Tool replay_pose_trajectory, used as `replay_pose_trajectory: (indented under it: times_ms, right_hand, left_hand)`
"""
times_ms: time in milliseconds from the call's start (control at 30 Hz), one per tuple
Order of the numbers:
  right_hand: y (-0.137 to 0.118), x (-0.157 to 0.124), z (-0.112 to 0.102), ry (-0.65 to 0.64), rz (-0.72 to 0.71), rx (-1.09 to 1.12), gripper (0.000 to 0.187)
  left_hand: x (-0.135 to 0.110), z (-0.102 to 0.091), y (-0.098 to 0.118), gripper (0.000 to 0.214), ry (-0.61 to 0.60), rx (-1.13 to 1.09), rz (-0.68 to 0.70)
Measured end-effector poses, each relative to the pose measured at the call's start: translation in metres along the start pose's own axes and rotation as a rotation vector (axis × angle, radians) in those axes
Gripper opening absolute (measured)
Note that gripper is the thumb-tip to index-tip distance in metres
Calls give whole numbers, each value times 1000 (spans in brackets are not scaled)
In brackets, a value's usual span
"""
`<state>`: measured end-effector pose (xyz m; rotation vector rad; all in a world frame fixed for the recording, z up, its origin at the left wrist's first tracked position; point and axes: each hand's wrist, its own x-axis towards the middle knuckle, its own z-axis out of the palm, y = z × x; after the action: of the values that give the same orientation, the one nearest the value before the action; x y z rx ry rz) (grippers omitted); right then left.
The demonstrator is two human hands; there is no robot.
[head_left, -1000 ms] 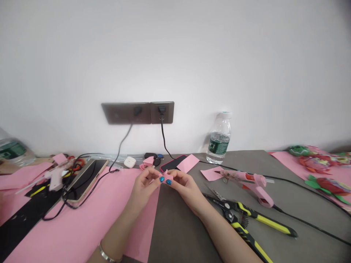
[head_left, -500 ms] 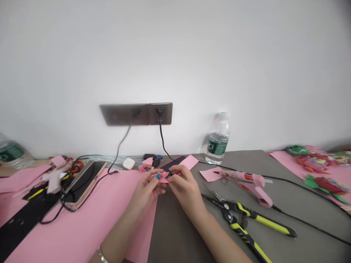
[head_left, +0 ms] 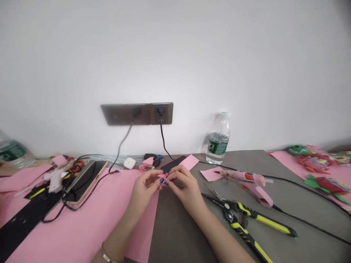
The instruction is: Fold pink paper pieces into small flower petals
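**While left hand (head_left: 140, 189) and right hand (head_left: 191, 190) meet, fingertips pinch folded pink paper (head_left: 163, 176)**

Each grip presses thumb and fingers onto the small piece, over the gray surface (head_left: 175, 230) toward its back edge, by a large pink sheet's (head_left: 90, 223) right edge. Farther right, a water bottle (head_left: 218, 144) stands at the back edge; a pink glue gun (head_left: 259, 179) lies nearer.

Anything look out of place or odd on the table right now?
Yes: to the right of the right hand, the pink glue gun lies on its side, its nozzle on or just above a loose pink paper piece. A hot tip might mark the paper, though heat isn't visible.
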<state>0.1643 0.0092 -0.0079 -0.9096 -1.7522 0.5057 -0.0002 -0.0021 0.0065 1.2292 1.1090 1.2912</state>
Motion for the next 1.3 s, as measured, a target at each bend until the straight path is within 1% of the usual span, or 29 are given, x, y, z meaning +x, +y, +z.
replay_pose_trajectory:
  times_ms: [133, 300, 400, 533, 633, 700, 800, 867, 933, 1033, 1167, 1300]
  right_hand:
    - [-3, -1, 0, 58, 33, -41, 11]
    - [-9, 0, -1, 37, 58, 9, 17]
    - [-9, 0, 0, 38, 72, 32, 17]
    - [-5, -2, 4, 90, 172, 152, 11]
    - [-1, -3, 4, 109, 221, 226, 10]
    - [-1, -2, 3, 101, 203, 202, 11]
    - [-3, 0, 0, 72, 128, 130, 14]
    - [-5, 1, -2, 56, 88, 104, 15]
    - [-7, 1, -2, 55, 85, 118, 14]
    - [-7, 0, -1, 72, 152, 179, 10]
    - [-4, -1, 2, 135, 301, 304, 2]
    - [-1, 0, 3, 142, 409, 426, 11]
  left_hand:
    - [-3, 5, 3, 23, 20, -9, 8]
    - [-5, 8, 8, 28, 35, -61, -1]
    - [-6, 9, 9, 26, 35, -64, -9]
    - [-4, 8, 5, 20, 17, -46, 1]
    - [-2, 6, 0, 24, 42, -66, -6]
    - [-1, 4, -2, 31, 51, -86, -53]
    - [0, 2, -3, 32, -12, -87, -118]
    - [0, 2, -2, 31, -40, -79, -113]
    - [-1, 3, -2, 31, -37, -77, -85]
    - [-1, 4, -1, 31, -31, -73, -55]
    - [-3, 6, 0, 27, -32, -44, -34]
    - [-4, 8, 0, 23, -22, -39, -16]
